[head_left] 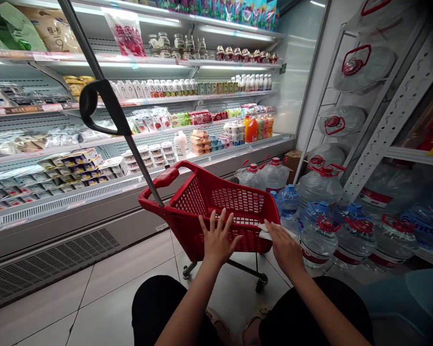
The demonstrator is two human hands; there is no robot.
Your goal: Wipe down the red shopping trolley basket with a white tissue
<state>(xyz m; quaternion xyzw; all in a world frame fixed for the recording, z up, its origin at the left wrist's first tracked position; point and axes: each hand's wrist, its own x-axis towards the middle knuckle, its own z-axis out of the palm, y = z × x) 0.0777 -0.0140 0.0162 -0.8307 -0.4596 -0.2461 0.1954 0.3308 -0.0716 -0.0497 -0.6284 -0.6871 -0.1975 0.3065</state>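
In front of my knees stands a red plastic shopping basket on wheels [187, 240], with a long grey pull handle [106, 108] rising up to the left. My left hand [218, 240] is spread with fingers apart at the near side of the basket, over its rim; whether it touches cannot be told. At the right end of the same rim, my right hand [283, 247] presses a white wipe [265, 232] against the basket. Part of the wipe is hidden beneath the fingers. Nothing shows inside the visible part of the basket.
A lit refrigerated display [137, 110] with packaged drinks and dairy tubs runs behind the basket. Several large water bottles [319, 238] crowd the floor at the right, beside a white metal rack [373, 125]. A bluish stool-like object [411, 298] is at the lower right.
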